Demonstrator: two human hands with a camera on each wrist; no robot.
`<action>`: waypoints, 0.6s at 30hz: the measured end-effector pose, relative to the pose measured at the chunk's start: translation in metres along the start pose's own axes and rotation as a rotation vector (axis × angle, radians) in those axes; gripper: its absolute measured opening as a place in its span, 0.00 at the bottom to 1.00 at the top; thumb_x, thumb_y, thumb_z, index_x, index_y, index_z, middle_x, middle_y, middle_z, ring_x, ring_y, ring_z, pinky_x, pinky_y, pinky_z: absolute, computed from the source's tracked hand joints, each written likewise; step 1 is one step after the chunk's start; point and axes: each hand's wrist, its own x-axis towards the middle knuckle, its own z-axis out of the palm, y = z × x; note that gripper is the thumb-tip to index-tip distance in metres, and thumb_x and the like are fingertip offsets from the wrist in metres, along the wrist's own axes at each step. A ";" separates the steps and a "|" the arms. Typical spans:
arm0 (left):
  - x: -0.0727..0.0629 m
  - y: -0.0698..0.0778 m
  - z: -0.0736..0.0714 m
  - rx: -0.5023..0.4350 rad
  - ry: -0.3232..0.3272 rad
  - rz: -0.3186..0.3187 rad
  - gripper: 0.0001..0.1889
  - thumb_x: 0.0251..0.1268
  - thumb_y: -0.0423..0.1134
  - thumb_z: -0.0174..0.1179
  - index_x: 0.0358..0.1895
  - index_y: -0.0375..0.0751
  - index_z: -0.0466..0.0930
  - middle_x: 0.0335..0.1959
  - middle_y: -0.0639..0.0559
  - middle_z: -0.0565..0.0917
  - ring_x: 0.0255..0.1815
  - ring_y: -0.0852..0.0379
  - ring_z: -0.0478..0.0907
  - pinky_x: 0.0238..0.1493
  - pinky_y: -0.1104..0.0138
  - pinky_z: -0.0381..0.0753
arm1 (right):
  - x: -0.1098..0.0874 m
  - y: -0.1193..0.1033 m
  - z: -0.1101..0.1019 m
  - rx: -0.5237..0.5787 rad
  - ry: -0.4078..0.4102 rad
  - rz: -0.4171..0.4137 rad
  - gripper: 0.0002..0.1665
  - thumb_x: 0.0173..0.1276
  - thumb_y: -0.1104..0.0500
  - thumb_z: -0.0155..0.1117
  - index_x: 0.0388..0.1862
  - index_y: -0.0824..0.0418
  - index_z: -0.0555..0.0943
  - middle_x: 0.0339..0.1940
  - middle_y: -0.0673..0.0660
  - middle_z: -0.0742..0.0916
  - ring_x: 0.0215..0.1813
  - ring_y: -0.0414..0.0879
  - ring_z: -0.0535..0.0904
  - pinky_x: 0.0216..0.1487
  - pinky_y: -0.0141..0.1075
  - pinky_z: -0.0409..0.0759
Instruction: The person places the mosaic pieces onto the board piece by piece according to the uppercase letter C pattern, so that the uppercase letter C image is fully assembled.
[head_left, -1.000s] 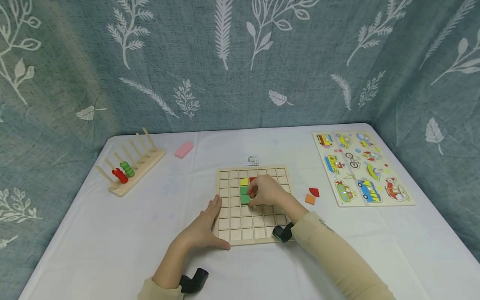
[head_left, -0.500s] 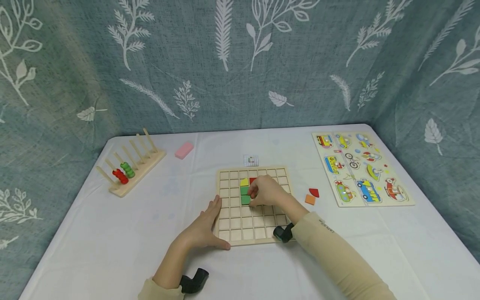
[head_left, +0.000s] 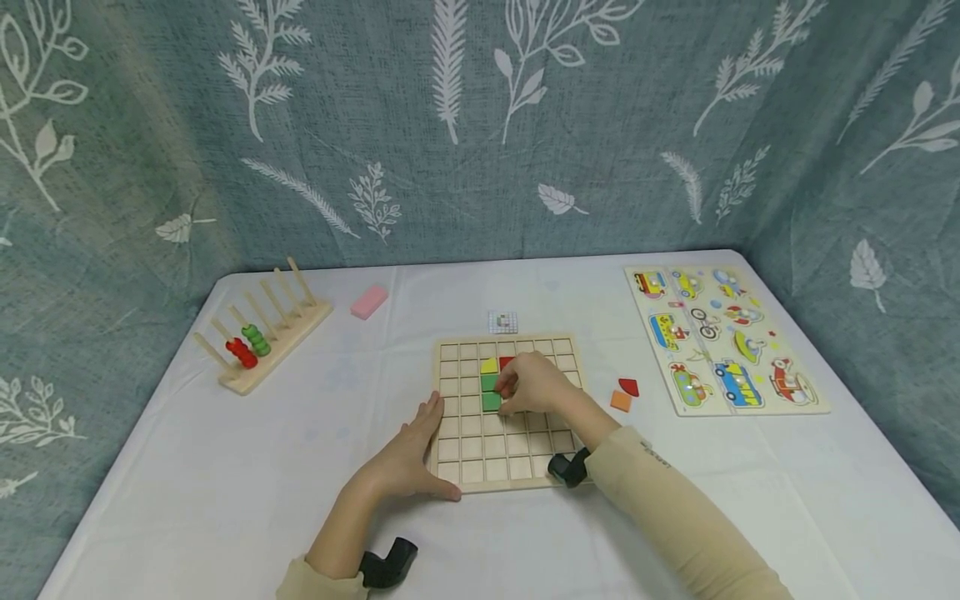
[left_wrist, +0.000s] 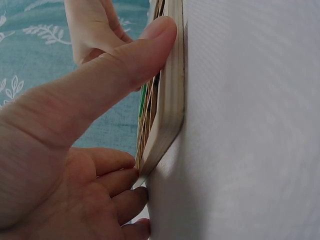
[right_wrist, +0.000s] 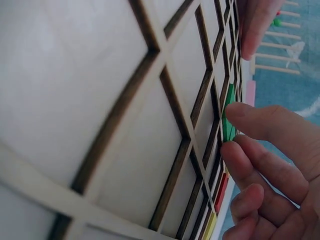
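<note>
My left hand (head_left: 405,458) steadies a wooden grid board (head_left: 502,486) at its near-left corner. Its thumb (left_wrist: 155,40) lies on the near edge, and straight fingers run along the left side. Over the middle of the board, my right hand (head_left: 536,383) pinches a green tile (right_wrist: 229,131) with curled thumb and fingers, low against the grid. Another green tile (head_left: 490,382), a yellow piece (head_left: 489,365) and a red piece (head_left: 507,362) sit in cells beside it. The right hand hides part of the grid and the pieces.
A small pattern card (head_left: 502,322) lies behind the board. On the right are an orange square (head_left: 621,401), a red piece (head_left: 628,387) and a vehicle puzzle (head_left: 727,340). At left stand a peg rack (head_left: 273,350) with red and green beads and a pink block (head_left: 369,302).
</note>
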 end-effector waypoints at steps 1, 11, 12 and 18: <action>0.000 0.000 0.000 -0.001 0.000 0.000 0.66 0.25 0.45 0.79 0.69 0.26 0.43 0.72 0.36 0.41 0.72 0.41 0.37 0.67 0.46 0.41 | 0.000 0.000 0.000 0.007 -0.003 0.001 0.11 0.45 0.63 0.75 0.30 0.60 0.84 0.23 0.47 0.83 0.28 0.38 0.77 0.36 0.31 0.77; 0.001 0.000 0.000 -0.003 0.006 0.000 0.66 0.24 0.45 0.79 0.69 0.26 0.44 0.72 0.37 0.42 0.72 0.41 0.38 0.67 0.46 0.41 | -0.006 0.004 -0.005 0.072 -0.011 -0.016 0.14 0.46 0.61 0.75 0.33 0.61 0.85 0.25 0.47 0.84 0.30 0.37 0.78 0.37 0.31 0.77; 0.001 0.000 0.001 -0.006 0.007 0.001 0.66 0.23 0.45 0.79 0.69 0.26 0.44 0.72 0.36 0.42 0.72 0.41 0.38 0.67 0.46 0.41 | -0.007 0.005 -0.006 0.073 -0.009 -0.022 0.13 0.46 0.61 0.75 0.33 0.61 0.85 0.25 0.47 0.84 0.30 0.37 0.78 0.37 0.31 0.77; 0.002 -0.002 0.002 -0.001 0.016 -0.006 0.67 0.22 0.44 0.80 0.69 0.27 0.44 0.72 0.37 0.43 0.72 0.41 0.38 0.68 0.46 0.42 | -0.014 0.013 -0.015 0.077 -0.005 -0.056 0.13 0.49 0.60 0.73 0.35 0.61 0.84 0.26 0.46 0.84 0.30 0.39 0.78 0.34 0.32 0.77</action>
